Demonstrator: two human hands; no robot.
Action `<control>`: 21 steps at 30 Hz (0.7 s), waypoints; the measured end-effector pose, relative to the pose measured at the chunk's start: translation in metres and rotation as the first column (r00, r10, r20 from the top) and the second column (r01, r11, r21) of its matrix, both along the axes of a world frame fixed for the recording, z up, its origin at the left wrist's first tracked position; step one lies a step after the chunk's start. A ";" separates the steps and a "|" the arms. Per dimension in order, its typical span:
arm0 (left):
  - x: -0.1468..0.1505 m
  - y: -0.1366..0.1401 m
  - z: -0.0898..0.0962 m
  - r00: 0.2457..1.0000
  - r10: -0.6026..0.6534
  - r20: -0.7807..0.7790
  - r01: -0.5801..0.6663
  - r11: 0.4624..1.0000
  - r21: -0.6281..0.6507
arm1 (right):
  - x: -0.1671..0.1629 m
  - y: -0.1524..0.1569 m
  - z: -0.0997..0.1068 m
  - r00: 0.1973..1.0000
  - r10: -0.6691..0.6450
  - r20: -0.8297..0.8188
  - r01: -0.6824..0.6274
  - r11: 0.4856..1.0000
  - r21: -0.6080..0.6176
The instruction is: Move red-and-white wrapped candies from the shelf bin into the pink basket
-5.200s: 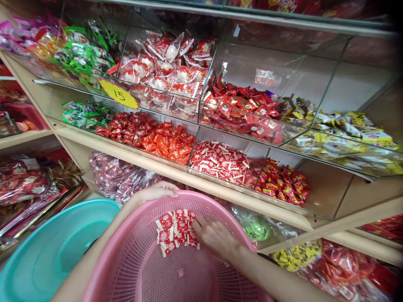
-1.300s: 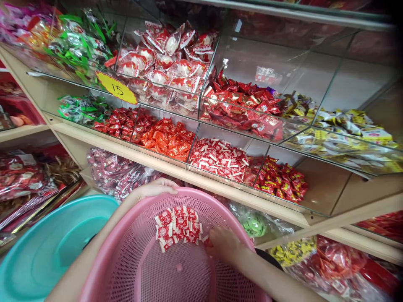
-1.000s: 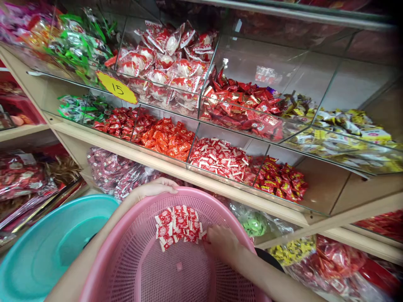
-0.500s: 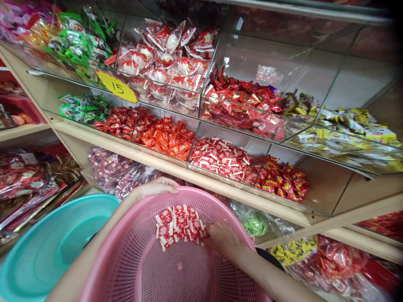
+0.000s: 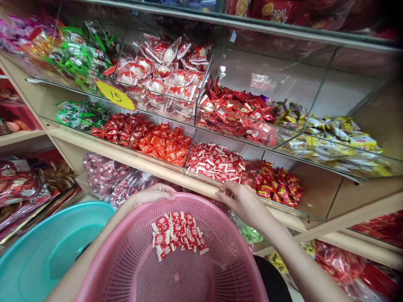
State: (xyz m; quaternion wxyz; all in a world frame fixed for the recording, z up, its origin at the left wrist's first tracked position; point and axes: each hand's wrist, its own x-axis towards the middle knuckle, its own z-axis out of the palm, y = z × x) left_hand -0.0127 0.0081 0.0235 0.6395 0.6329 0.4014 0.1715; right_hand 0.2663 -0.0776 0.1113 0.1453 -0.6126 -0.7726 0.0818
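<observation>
My left hand [image 5: 155, 193] is closed over the far rim of a pink perforated plastic basket [image 5: 122, 235], fingers wrapped on its edge. Small red-and-white wrapped candies [image 5: 178, 233] lie in a patch on the basket floor toward its far side. Just beyond the basket's right rim, my right hand [image 5: 241, 201] is raised before the wooden shelf edge, its fingers loosely bent and apart, with nothing visible in them. Behind it, a glass compartment holds a heap of similar red-and-white candies [image 5: 215, 161].
Glass-fronted bins hold orange-red candies [image 5: 170, 144], red-and-yellow candies [image 5: 278, 184] and larger red packets [image 5: 236, 113]. A yellow tag [image 5: 115, 95] reads 15. A teal basin [image 5: 28, 251] stands at left. Bagged sweets [image 5: 107, 174] sit under the shelf.
My right hand has left the candies in the basket and risen past the rim toward the shelf. My left hand keeps its hold; the view has tilted slightly upward.
</observation>
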 end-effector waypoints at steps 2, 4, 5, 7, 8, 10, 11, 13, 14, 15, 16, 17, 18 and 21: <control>0.000 0.000 -0.001 1.000 0.004 0.012 -0.004 1.000 0.007 | 0.006 0.014 0.011 0.996 -0.065 0.058 0.059 0.993 0.099; 0.000 -0.001 -0.001 0.999 0.037 0.009 -0.037 0.999 0.016 | 0.009 0.030 0.014 0.973 -0.144 0.179 0.117 0.981 0.157; 0.001 -0.001 0.000 0.999 0.048 0.006 -0.048 0.999 0.010 | 0.009 0.037 0.013 0.956 -0.174 0.236 0.137 0.977 0.165; 0.003 -0.002 0.002 0.999 0.036 0.014 -0.036 0.999 -0.028 | 0.007 0.049 0.009 0.927 -0.210 0.312 0.162 0.972 0.171; 0.003 -0.003 0.003 0.999 0.021 0.025 -0.019 0.998 -0.056 | 0.005 0.054 0.007 0.919 -0.221 0.327 0.170 0.969 0.178; 0.004 -0.003 0.004 0.999 0.000 0.047 0.004 0.995 -0.095 | 0.000 0.062 0.004 0.913 -0.246 0.326 0.190 0.962 0.193; 0.004 -0.003 0.005 0.999 0.001 0.054 0.004 0.995 -0.102 | -0.002 0.065 0.004 0.912 -0.257 0.320 0.201 0.959 0.199; 0.004 -0.004 0.005 0.998 0.010 0.055 -0.004 0.994 -0.105 | -0.004 0.071 0.005 0.912 -0.279 0.302 0.223 0.953 0.207; 0.004 -0.004 0.005 0.999 0.012 0.052 -0.006 0.994 -0.106 | -0.004 0.074 0.007 0.914 -0.286 0.289 0.230 0.950 0.212; 0.004 -0.004 0.005 0.999 0.013 0.050 -0.008 0.994 -0.108 | -0.004 0.078 0.008 0.917 -0.292 0.272 0.236 0.946 0.220; 0.004 -0.004 0.006 0.999 0.013 0.048 -0.007 0.994 -0.111 | -0.004 0.082 0.010 0.919 -0.302 0.254 0.247 0.942 0.228; 0.005 -0.004 0.006 0.999 0.009 0.048 -0.003 0.993 -0.114 | -0.004 0.086 0.011 0.919 -0.316 0.237 0.263 0.937 0.230; 0.005 -0.004 0.006 0.999 0.003 0.049 0.002 0.993 -0.117 | -0.004 0.089 0.012 0.915 -0.333 0.226 0.284 0.933 0.221; 0.005 -0.004 0.006 0.998 -0.008 0.055 0.014 0.994 -0.111 | -0.005 0.098 0.012 0.893 -0.380 0.240 0.350 0.923 0.159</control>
